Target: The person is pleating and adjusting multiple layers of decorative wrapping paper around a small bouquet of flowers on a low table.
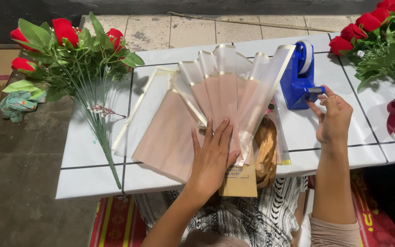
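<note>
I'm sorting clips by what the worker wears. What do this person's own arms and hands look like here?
Both forearms are bare. The left hand and right hand wear no gloves, and no rings, watch or bracelets are visible. The right arm has a pale pinkish-beige sleeve pushed up near the elbow at the frame's bottom. On the left arm no sleeve can be made out for certain.

My left hand (212,153) flat on fanned pink wrapping sheets (216,96) | my right hand (332,116) pinching at blue tape dispenser (299,77) | red roses (69,50) beside sheets on white table (88,155)
</note>
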